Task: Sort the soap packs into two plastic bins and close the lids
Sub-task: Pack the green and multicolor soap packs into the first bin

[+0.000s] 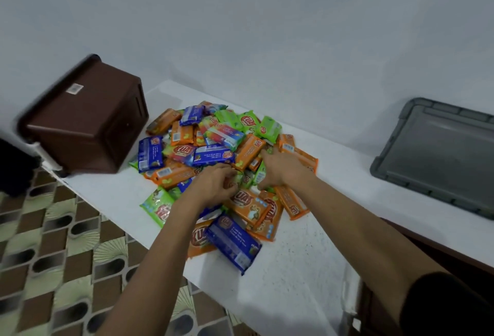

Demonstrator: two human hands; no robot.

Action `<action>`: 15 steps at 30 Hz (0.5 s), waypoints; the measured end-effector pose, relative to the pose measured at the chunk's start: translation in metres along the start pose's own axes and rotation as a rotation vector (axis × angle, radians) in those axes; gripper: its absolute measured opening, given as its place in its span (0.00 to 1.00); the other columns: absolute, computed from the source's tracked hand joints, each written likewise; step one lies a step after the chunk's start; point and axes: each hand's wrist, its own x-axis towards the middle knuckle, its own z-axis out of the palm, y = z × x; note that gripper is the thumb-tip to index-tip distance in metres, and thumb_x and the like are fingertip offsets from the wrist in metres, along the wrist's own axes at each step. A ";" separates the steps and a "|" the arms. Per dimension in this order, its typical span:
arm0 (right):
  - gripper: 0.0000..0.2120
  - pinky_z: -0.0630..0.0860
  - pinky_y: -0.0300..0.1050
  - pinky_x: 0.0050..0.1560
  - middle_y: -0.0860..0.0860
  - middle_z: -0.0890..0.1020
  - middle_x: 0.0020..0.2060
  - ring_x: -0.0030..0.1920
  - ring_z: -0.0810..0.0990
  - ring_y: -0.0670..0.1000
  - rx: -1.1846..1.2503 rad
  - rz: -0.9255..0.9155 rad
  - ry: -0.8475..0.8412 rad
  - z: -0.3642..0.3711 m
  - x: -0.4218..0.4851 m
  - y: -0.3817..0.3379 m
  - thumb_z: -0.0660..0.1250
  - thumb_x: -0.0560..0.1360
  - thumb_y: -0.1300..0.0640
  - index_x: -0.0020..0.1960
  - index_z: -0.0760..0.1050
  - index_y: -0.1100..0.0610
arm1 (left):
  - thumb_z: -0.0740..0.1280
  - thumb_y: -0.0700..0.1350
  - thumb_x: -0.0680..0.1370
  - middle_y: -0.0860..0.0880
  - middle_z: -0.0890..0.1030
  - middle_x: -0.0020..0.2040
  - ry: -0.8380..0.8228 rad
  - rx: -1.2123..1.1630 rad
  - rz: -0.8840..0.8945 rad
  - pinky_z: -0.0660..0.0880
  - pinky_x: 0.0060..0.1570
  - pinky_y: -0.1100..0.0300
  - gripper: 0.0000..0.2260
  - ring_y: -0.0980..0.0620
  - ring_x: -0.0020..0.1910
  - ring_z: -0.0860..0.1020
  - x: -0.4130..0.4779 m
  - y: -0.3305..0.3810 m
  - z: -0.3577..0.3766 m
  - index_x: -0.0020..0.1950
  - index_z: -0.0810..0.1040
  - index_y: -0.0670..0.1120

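Both hands sit in the heap of soap packs (213, 155), which spreads ahead of them and to either side. My left hand (216, 183) curls its fingers down among the packs; I cannot tell whether it has one. My right hand (280, 169) lies spread on orange packs, holding nothing. The brown bin (85, 121), tipped over, lies beyond and left of the left hand, the nearer one. The grey lid (438, 153) sits well right of the right hand.

A white table (307, 268) carries a heap of soap packs (213, 148) at its centre, a tilted brown bin (88, 127) at ten o'clock, and a grey lid (438, 153) at three o'clock.
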 end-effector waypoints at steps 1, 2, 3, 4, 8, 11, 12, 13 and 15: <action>0.47 0.78 0.51 0.47 0.60 0.69 0.67 0.57 0.77 0.59 -0.007 0.002 0.009 0.000 0.001 0.000 0.73 0.65 0.35 0.74 0.58 0.57 | 0.66 0.54 0.77 0.48 0.67 0.74 -0.023 -0.002 0.003 0.67 0.67 0.51 0.26 0.47 0.69 0.68 0.001 0.000 -0.002 0.72 0.69 0.48; 0.46 0.77 0.51 0.46 0.60 0.71 0.65 0.57 0.78 0.58 -0.012 0.002 0.016 -0.001 0.001 0.000 0.74 0.65 0.35 0.72 0.59 0.57 | 0.68 0.53 0.76 0.48 0.67 0.73 -0.046 -0.003 0.001 0.67 0.66 0.51 0.27 0.47 0.69 0.68 0.002 0.000 -0.003 0.73 0.67 0.49; 0.45 0.77 0.50 0.45 0.59 0.73 0.64 0.56 0.78 0.58 -0.019 -0.001 0.022 -0.002 0.002 0.000 0.74 0.65 0.36 0.71 0.60 0.58 | 0.69 0.52 0.75 0.48 0.69 0.72 -0.066 -0.006 -0.003 0.69 0.65 0.52 0.28 0.47 0.68 0.69 0.002 0.000 -0.004 0.73 0.66 0.49; 0.45 0.76 0.50 0.44 0.58 0.74 0.63 0.56 0.78 0.57 -0.029 -0.003 0.029 -0.003 0.002 0.000 0.74 0.66 0.36 0.71 0.60 0.58 | 0.70 0.50 0.74 0.48 0.71 0.70 -0.082 -0.014 -0.013 0.71 0.63 0.52 0.29 0.48 0.66 0.71 0.003 0.000 -0.005 0.73 0.65 0.50; 0.51 0.74 0.47 0.38 0.58 0.69 0.67 0.54 0.78 0.57 -0.024 0.025 0.063 -0.002 0.000 0.002 0.74 0.64 0.33 0.74 0.56 0.58 | 0.72 0.48 0.73 0.48 0.74 0.66 -0.087 -0.020 -0.036 0.73 0.57 0.52 0.29 0.47 0.61 0.72 0.006 0.001 -0.004 0.71 0.64 0.52; 0.54 0.78 0.47 0.40 0.59 0.66 0.68 0.53 0.79 0.58 0.029 0.032 0.088 0.000 0.000 0.005 0.76 0.62 0.34 0.75 0.54 0.58 | 0.71 0.47 0.73 0.49 0.70 0.69 -0.081 0.024 -0.028 0.72 0.59 0.51 0.31 0.47 0.63 0.71 0.007 0.003 -0.004 0.73 0.61 0.52; 0.56 0.79 0.48 0.42 0.60 0.65 0.69 0.54 0.79 0.58 0.033 0.034 0.091 0.000 -0.001 0.006 0.76 0.61 0.34 0.76 0.52 0.57 | 0.71 0.48 0.73 0.49 0.68 0.70 -0.080 0.038 -0.024 0.73 0.60 0.51 0.33 0.47 0.63 0.71 0.007 0.004 -0.004 0.74 0.61 0.52; 0.58 0.80 0.49 0.44 0.61 0.63 0.70 0.54 0.79 0.59 0.037 0.037 0.094 -0.001 -0.002 0.007 0.76 0.60 0.33 0.77 0.51 0.57 | 0.71 0.49 0.73 0.49 0.67 0.71 -0.074 0.046 -0.021 0.74 0.59 0.51 0.34 0.47 0.64 0.71 0.006 0.005 -0.004 0.75 0.60 0.53; 0.58 0.81 0.51 0.46 0.62 0.63 0.70 0.54 0.79 0.59 0.036 0.037 0.105 -0.004 -0.004 0.009 0.77 0.58 0.33 0.76 0.53 0.56 | 0.72 0.51 0.72 0.50 0.65 0.70 -0.057 0.060 -0.020 0.76 0.52 0.55 0.36 0.48 0.62 0.72 0.005 0.007 -0.003 0.76 0.58 0.53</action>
